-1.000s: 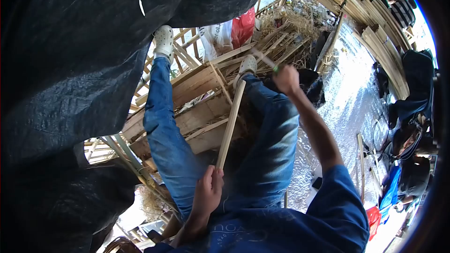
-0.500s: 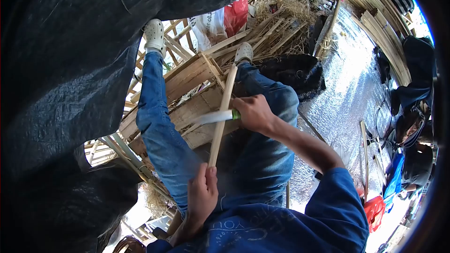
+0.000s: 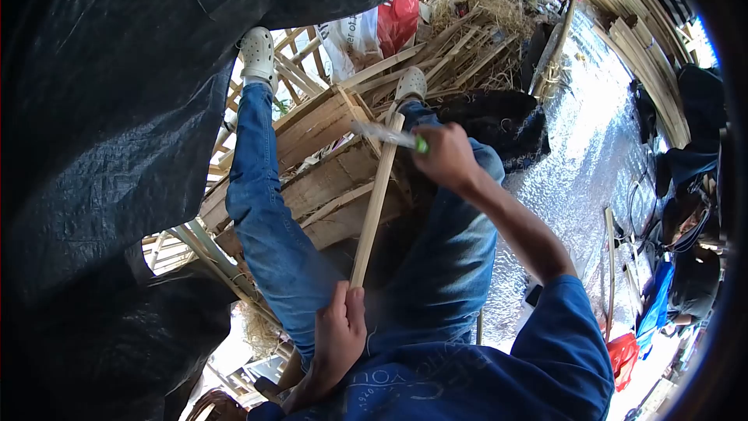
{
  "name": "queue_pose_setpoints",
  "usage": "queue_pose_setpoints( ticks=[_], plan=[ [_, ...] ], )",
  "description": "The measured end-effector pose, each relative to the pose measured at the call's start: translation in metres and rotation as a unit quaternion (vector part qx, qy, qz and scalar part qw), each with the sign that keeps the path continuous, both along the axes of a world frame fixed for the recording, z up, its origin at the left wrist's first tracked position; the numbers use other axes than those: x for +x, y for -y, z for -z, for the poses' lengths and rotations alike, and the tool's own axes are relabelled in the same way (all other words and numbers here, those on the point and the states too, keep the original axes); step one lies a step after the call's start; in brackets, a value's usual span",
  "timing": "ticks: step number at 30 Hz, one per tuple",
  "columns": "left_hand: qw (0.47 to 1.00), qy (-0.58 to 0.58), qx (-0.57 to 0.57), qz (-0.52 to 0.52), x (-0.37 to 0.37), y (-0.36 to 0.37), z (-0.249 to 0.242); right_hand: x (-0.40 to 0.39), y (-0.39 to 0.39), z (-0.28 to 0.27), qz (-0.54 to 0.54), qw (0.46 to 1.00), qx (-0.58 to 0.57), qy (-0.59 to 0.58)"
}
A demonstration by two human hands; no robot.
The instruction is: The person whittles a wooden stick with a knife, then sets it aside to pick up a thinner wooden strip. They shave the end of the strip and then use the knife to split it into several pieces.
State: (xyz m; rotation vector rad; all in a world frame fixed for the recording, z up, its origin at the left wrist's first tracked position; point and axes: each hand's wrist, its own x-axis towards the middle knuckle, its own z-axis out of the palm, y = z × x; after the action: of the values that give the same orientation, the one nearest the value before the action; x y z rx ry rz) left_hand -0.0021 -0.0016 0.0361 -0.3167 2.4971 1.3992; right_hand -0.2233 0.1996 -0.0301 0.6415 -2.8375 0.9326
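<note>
My left hand (image 3: pixel 340 327) is closed around the near end of a pale bamboo strip (image 3: pixel 375 214), close to my waist. The strip slants up and away between my knees, its far end by my right shoe (image 3: pixel 411 84). My right hand (image 3: pixel 449 157) grips the green handle of a knife (image 3: pixel 382 134). Motion blurs the blade, which crosses over the strip near its far end and points left.
Under my legs lies a wooden crate (image 3: pixel 315 134). Split bamboo pieces and straw (image 3: pixel 467 51) are heaped ahead, beside a red and white sack (image 3: pixel 397 19). Black sheeting (image 3: pixel 117 109) hangs on the left; a silvery mat (image 3: pixel 580 140) covers the floor at right.
My right hand and the knife have moved up and away, toward the strip's far end. My left hand keeps its hold near my waist with only a slight shift.
</note>
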Motion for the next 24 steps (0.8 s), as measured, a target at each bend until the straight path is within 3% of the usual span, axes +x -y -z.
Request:
queue_pose_setpoints(
  ticks=[4,7,10,11,12,13,14,15,17,18,21,23,24],
  plan=[
    [1.0,0.007,-0.008,0.005,0.001,0.0,-0.003,0.019,0.01,0.016,-0.057,0.998,0.031,-0.001],
    [1.0,-0.014,-0.012,0.002,0.002,-0.002,0.001,-0.031,0.003,0.025,0.043,0.988,0.146,0.033],
    [0.997,-0.052,-0.056,-0.016,-0.018,0.001,0.013,-0.056,0.02,0.044,-0.001,0.985,0.172,-0.016],
    [0.998,0.021,-0.037,-0.047,-0.02,0.001,0.007,-0.062,0.03,0.047,0.008,0.98,0.198,-0.012],
    [0.999,0.014,-0.026,-0.043,-0.02,0.002,0.004,-0.068,0.035,0.053,0.013,0.975,0.223,-0.006],
    [0.999,0.005,-0.016,-0.042,-0.02,0.003,0.002,-0.091,0.031,0.068,0.072,0.954,0.28,0.083],
    [1.0,-0.007,-0.004,-0.014,0.0,-0.002,0.004,-0.136,-0.017,0.112,0.299,0.924,0.185,0.148],
    [1.0,-0.011,0.001,0.019,0.022,-0.003,0.004,-0.162,-0.056,0.13,0.402,0.906,0.11,0.077],
    [0.994,0.074,0.071,-0.035,0.014,0.008,0.008,-0.152,-0.064,0.059,0.364,0.922,0.123,0.047],
    [0.995,0.052,0.074,-0.03,0.008,0.003,0.008,-0.145,-0.057,0.037,0.332,0.935,0.125,0.027],
    [0.991,0.064,0.112,-0.024,-0.003,0.0,0.011,-0.11,-0.057,0.017,0.309,0.946,0.098,-0.03],
    [0.992,0.035,0.118,-0.035,0.003,0.001,0.018,-0.086,-0.062,0.016,0.304,0.945,-0.118,0.014],
    [0.992,0.042,0.116,-0.039,0.002,0.004,0.017,-0.071,-0.057,0.02,0.289,0.921,-0.251,0.079]
  ],
)
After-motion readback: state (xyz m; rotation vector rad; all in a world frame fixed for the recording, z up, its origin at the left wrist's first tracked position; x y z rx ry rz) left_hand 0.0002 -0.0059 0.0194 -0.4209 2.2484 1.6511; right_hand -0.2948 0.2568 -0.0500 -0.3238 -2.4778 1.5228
